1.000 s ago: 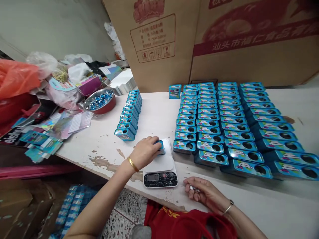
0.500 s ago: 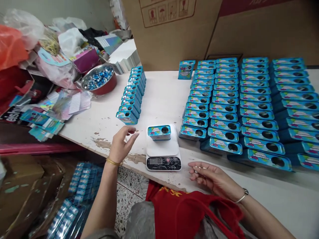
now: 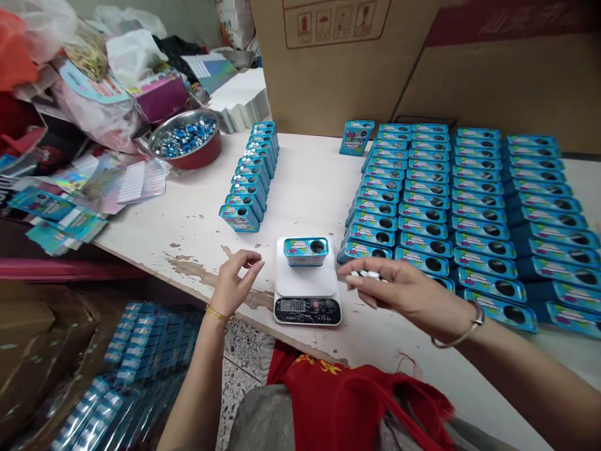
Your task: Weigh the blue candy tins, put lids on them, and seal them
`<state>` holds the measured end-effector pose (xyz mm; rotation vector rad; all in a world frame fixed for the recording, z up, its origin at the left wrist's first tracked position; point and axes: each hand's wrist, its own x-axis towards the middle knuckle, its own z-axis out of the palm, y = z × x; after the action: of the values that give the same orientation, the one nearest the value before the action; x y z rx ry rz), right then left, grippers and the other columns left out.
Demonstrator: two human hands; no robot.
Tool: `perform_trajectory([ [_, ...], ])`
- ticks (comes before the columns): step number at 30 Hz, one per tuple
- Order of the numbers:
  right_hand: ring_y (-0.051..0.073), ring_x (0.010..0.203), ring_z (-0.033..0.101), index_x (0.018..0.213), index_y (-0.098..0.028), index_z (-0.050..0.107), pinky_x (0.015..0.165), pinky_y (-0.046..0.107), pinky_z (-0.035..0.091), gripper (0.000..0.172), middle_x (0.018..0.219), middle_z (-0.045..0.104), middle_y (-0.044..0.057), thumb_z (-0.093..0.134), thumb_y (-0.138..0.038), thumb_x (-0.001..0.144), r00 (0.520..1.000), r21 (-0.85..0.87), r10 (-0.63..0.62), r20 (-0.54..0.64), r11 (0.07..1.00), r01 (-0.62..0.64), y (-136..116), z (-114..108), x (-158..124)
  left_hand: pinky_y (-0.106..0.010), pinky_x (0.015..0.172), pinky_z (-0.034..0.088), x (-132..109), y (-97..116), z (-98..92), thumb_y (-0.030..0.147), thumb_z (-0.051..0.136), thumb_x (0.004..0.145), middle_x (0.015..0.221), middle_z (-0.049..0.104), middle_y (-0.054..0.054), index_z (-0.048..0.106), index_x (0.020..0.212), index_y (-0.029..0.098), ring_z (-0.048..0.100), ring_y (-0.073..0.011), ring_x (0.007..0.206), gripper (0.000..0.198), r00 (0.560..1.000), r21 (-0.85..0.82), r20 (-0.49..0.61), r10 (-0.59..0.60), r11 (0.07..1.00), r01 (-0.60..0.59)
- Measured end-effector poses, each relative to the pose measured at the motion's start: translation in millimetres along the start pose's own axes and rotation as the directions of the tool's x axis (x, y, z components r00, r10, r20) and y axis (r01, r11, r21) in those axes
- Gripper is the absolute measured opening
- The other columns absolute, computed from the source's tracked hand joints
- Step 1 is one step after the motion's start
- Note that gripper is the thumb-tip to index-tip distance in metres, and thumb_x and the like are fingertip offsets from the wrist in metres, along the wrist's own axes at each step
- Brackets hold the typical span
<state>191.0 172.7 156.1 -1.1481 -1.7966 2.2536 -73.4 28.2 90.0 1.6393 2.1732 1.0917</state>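
Lane along table (image 3: 310, 188) between tin row (image 3: 246, 188) and tin block (image 3: 446, 207); digital scale (image 3: 307, 300) blocks front.

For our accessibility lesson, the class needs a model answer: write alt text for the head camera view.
A person's right hand pinches small white pieces beside a blue tin on a digital kitchen scale, with the left hand empty on its other side. Rows of matching tins cover the scarred white table.

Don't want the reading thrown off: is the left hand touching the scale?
Apart. The head view shows bare tabletop between the left hand's fingertips and the scale's edge.
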Motion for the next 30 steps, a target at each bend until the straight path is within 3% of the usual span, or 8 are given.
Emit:
perform_trajectory([
  [3, 0.009, 0.049, 0.039, 0.101, -0.016, 0.066, 0.047, 0.022, 0.029, 0.025, 0.054, 0.048, -0.004, 0.056, -0.033, 0.085, 0.990, -0.342, -0.140, -0.022, 0.931, 0.124, -35, 3, 17, -0.025, 0.072, 0.048, 2, 2, 4.6, 0.032, 0.055, 0.088, 0.086, 0.065, -0.003, 0.061, 0.090, 0.017, 0.058, -0.0119, 0.077, 0.016, 1.000, -0.020, 0.012, 0.015, 1.000, -0.015],
  [7, 0.014, 0.069, 0.055, 0.092, -0.017, 0.070, 0.062, 0.024, 0.039, 0.018, 0.074, 0.063, 0.002, 0.054, -0.017, 0.085, 0.949, -0.697, -0.316, -0.011, 0.683, 0.219, -57, 11, 44, -0.024, 0.073, 0.048, -1, -1, 5.8, 0.031, 0.055, 0.089, 0.087, 0.064, -0.002, 0.061, 0.090, 0.017, 0.058, -0.0113, 0.078, 0.014, 1.000, -0.030, 0.010, 0.017, 0.999, -0.017],
  [11, 0.019, 0.090, 0.059, 0.098, -0.017, 0.069, 0.078, 0.028, 0.042, 0.021, 0.098, 0.066, 0.008, 0.054, -0.013, 0.085, 0.938, -0.859, -0.340, 0.068, 0.458, 0.228, -56, 18, 61, -0.025, 0.073, 0.048, -8, -8, 4.7, 0.031, 0.055, 0.089, 0.085, 0.064, -0.003, 0.061, 0.089, 0.017, 0.058, -0.0119, 0.077, 0.015, 1.000, -0.012, 0.009, -0.006, 1.000, 0.006],
  [15, 0.020, 0.091, 0.059, 0.104, -0.017, 0.068, 0.076, 0.027, 0.042, 0.026, 0.103, 0.063, 0.010, 0.052, -0.010, 0.085, 0.950, -0.904, -0.291, 0.114, 0.367, 0.221, -54, 20, 66, -0.025, 0.073, 0.049, -14, -15, 4.7, 0.032, 0.055, 0.089, 0.086, 0.064, -0.003, 0.061, 0.090, 0.017, 0.058, -0.0122, 0.077, 0.016, 0.999, -0.006, -0.007, -0.047, 0.999, 0.047],
  [20, 0.018, 0.086, 0.059, 0.100, -0.017, 0.068, 0.074, 0.026, 0.042, 0.023, 0.101, 0.061, 0.009, 0.054, -0.009, 0.084, 0.944, -0.908, -0.310, 0.113, 0.353, 0.225, -55, 21, 67, -0.025, 0.074, 0.048, -18, -19, 9.6, 0.031, 0.055, 0.089, 0.087, 0.064, -0.003, 0.061, 0.090, 0.018, 0.058, -0.0122, 0.078, 0.015, 0.998, -0.031, -0.004, -0.069, 0.997, 0.068],
  [25, 0.017, 0.081, 0.058, 0.095, -0.017, 0.068, 0.073, 0.027, 0.043, 0.021, 0.094, 0.064, 0.008, 0.053, -0.008, 0.083, 0.920, -0.874, -0.374, 0.113, 0.404, 0.272, -56, 20, 69, -0.025, 0.072, 0.048, -16, -18, 19.3, 0.031, 0.054, 0.089, 0.085, 0.064, -0.003, 0.061, 0.090, 0.018, 0.057, -0.0123, 0.077, 0.015, 0.997, -0.062, 0.019, -0.073, 0.995, 0.074],
  [27, 0.016, 0.078, 0.058, 0.091, -0.016, 0.069, 0.072, 0.028, 0.043, 0.019, 0.089, 0.065, 0.007, 0.053, -0.010, 0.083, 0.898, -0.823, -0.431, 0.092, 0.475, 0.312, -56, 18, 69, -0.025, 0.072, 0.048, -17, -19, 21.9, 0.031, 0.054, 0.089, 0.085, 0.064, -0.003, 0.061, 0.089, 0.018, 0.057, -0.0123, 0.077, 0.015, 0.996, -0.070, 0.023, -0.081, 0.994, 0.082],
  [30, 0.013, 0.068, 0.055, 0.088, -0.016, 0.068, 0.063, 0.026, 0.044, 0.013, 0.079, 0.064, 0.004, 0.057, -0.020, 0.084, 0.907, -0.605, -0.421, 0.023, 0.716, 0.348, -56, 8, 68, -0.025, 0.072, 0.048, -18, -24, 23.4, 0.032, 0.054, 0.089, 0.085, 0.064, -0.003, 0.062, 0.090, 0.018, 0.057, -0.0125, 0.077, 0.016, 0.995, -0.070, 0.008, -0.102, 0.992, 0.102],
])
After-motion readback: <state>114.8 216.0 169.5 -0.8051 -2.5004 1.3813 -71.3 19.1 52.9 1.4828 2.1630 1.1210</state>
